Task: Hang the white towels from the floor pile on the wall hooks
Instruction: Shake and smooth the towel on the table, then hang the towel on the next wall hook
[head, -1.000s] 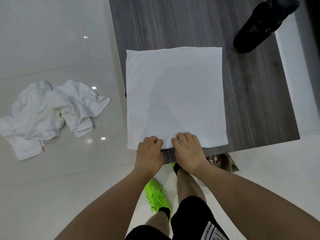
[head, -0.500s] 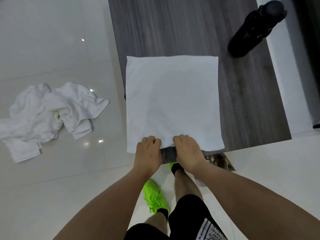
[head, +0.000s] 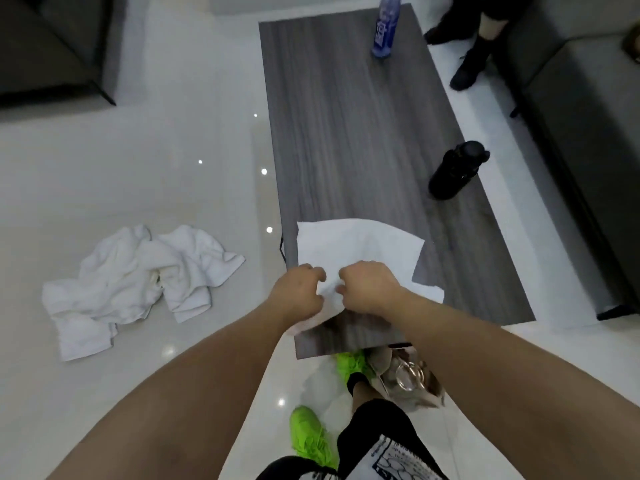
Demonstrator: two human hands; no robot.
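Hands: left (head: pixel 300 293) and right (head: pixel 370 287) both pinch the flat white cloth towel (head: pixel 360 247)
Towel: near edge lifted off the grey wood-grain surface (head: pixel 349 133)
Floor pile: crumpled white towels (head: pixel 138 282) (well apart, left)

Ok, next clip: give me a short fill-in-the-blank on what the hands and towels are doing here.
1. Both hands, left hand and right hand, grip one white towel at its near ____.
2. That towel lies partly on the grey ____.
3. The pile of white towels lies on the ____, to the person's left.
4. A black bottle stands near the table's ____ edge.

Missing words: edge; table; floor; right
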